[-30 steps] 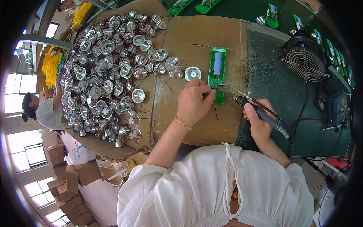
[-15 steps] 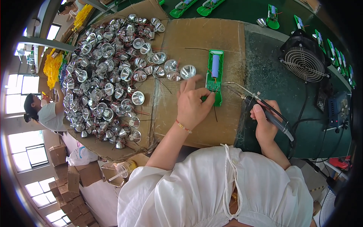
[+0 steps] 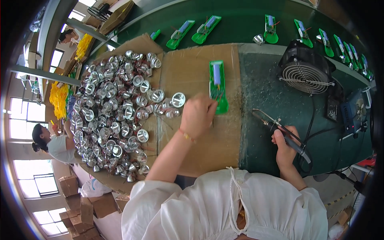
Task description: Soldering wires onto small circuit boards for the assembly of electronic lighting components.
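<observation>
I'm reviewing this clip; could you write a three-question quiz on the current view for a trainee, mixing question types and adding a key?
1. What does the person's right hand hold?
A) a silvery reflector
B) a soldering iron
C) a round fan grille

2. Fill in the colour: the cylinder in the green housing nearest the left hand is ____.

3. True or false: the tip of the soldering iron is touching that green housing.

Key:
1. B
2. Purple (a pale, bluish shade)
3. False; the tip is apart from it, off to its right.
</observation>
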A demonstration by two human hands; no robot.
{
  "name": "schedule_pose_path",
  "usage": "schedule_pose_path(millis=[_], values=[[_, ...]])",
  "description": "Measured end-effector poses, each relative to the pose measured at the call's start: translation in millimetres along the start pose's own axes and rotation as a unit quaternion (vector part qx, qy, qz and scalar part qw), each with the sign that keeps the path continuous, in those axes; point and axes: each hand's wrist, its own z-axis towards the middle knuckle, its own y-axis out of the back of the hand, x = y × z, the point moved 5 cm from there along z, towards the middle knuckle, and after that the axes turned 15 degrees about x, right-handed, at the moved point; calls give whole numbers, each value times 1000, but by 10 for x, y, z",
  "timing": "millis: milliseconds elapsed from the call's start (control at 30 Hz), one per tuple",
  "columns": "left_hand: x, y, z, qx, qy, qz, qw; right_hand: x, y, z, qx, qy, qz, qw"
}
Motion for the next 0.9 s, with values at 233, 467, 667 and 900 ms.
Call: schedule_pose_path(millis=[233, 467, 667, 900], values=[[263, 286, 2116, -29, -59, 43, 997, -51, -53, 58, -11, -42, -21, 999], [983, 477, 2350, 77, 58, 132, 987, -53, -19, 68, -5, -56, 22, 998], [353, 355, 1320, 12, 105, 75, 992, -77, -6, 81, 1, -77, 25, 997], [-324, -173, -380, -51, 85, -37, 994, -55, -55, 122, 2, -47, 27, 999]])
